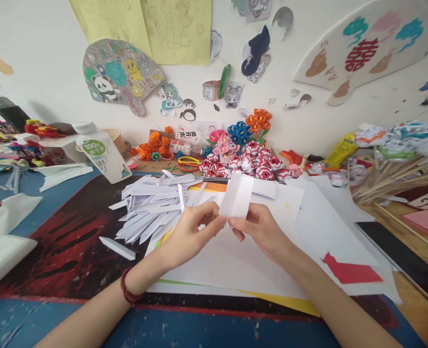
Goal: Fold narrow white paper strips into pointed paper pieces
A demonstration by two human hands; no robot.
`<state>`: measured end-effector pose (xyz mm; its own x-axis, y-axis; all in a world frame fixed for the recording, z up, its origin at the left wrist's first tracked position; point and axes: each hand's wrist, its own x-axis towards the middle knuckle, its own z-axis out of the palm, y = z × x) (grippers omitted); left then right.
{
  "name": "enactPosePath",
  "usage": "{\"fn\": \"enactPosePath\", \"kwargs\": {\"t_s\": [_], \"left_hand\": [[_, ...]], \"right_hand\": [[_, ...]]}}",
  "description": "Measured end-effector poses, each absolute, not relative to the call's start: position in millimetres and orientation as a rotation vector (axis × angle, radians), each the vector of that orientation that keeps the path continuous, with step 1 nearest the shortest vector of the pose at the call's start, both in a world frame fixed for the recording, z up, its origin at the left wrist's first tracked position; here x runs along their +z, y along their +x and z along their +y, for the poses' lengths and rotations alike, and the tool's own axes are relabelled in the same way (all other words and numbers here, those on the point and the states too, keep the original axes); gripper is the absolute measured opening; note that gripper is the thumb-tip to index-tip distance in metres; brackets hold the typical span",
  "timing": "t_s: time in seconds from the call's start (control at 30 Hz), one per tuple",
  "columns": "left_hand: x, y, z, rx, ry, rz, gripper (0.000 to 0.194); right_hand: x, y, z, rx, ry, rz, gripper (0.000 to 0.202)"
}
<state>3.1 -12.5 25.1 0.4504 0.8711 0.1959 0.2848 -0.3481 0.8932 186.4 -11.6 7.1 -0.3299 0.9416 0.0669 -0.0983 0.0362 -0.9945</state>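
Observation:
A small creased strip of white paper (237, 193) is held up between both hands, over large white sheets (264, 261). My left hand (199, 229) pinches its lower left corner between thumb and fingers. My right hand (263, 227) pinches the lower right corner, with the thumb in front and fingers behind. The thumb tips almost meet at the lower edge. To the left lies a heap of narrow folded white paper pieces (149, 208). A single folded piece (117, 248) lies apart from the heap, on the dark mat.
A white carton-like bottle (100, 152) stands at the left. Paper and yarn-like flowers (243, 162) line the wall. At the right lie a black phone-like slab (404, 261), a red paper scrap (351, 269) and a bundle of thin sticks (384, 181).

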Motion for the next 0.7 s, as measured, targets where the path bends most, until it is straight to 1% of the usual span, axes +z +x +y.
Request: {"fn": "enactPosePath", "kwargs": {"t_s": [0.3, 0.7], "left_hand": [[24.3, 4.3, -12.9, 0.831, 1.933, 1.013, 0.033], [25.3, 4.0, -14.2, 0.859, 1.965, 0.999, 0.033]], "right_hand": [[13.9, 184.0, -14.1, 1.332, -0.944, -1.464, 0.022], [8.1, 186.2, -13.9, 1.305, -0.915, -1.470, 0.021]]}}
